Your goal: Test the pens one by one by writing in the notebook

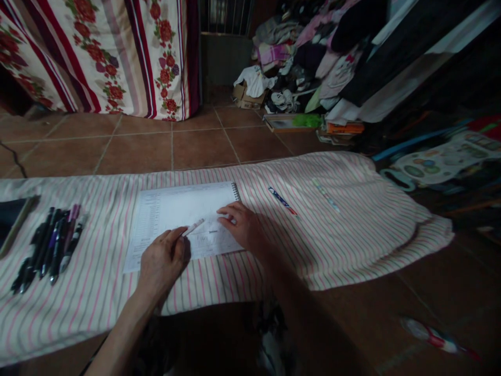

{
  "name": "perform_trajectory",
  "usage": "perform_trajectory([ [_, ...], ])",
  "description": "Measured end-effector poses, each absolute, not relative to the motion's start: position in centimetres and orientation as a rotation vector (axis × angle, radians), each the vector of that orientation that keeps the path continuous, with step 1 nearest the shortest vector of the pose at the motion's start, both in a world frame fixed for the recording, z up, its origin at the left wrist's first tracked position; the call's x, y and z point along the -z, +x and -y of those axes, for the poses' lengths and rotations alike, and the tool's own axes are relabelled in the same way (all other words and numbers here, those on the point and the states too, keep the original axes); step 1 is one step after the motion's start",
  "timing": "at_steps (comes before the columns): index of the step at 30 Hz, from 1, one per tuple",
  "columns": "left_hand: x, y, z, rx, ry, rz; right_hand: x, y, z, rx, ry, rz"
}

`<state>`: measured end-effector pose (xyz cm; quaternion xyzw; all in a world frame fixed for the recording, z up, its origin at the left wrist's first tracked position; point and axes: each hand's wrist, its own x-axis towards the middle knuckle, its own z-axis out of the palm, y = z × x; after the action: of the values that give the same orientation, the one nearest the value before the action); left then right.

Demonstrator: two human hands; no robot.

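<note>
An open spiral notebook with printed pages lies on a striped cloth. My left hand rests at its lower left, thumb and fingers closed on one end of a slim pale pen-like stick. Over the right part of the page is my right hand, its thumb and fingertips a little apart, with nothing visible between them. A small dark mark or thin piece shows on the paper between the hands; I cannot tell which. To the right lie a dark blue, white and red stick and a pale patterned stick.
Several pens are bunched on the striped cloth at left, beside a dark flat object with a pale edge. A floral curtain hangs behind. Piled clothes stand on the tiled floor. A red-and-white item lies lower right.
</note>
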<state>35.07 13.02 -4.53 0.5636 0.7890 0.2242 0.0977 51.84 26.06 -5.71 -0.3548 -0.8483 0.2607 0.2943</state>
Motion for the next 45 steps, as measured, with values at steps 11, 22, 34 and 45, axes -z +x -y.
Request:
perform_trajectory([
  [11, 4.3, 35.0, -13.2, -0.727, 1.547, -2.303, 5.9, 50.9, -24.3, -0.555, -0.781, 2.607],
  [22, 4.3, 34.4, -13.0, -0.933, 1.158, -2.238, 4.8, 50.9, -24.5, -0.662, -0.779, 2.49],
  [34, 4.2, 34.4, -13.3, -1.285, 0.967, -1.896, 3.6, 51.7, -25.6, -1.289, -0.923, 1.952],
  [45, 4.4, 34.3, -13.5, -1.507, 0.624, -1.479, 3.3, 52.5, -26.4, -1.591, -0.904, 1.535],
])
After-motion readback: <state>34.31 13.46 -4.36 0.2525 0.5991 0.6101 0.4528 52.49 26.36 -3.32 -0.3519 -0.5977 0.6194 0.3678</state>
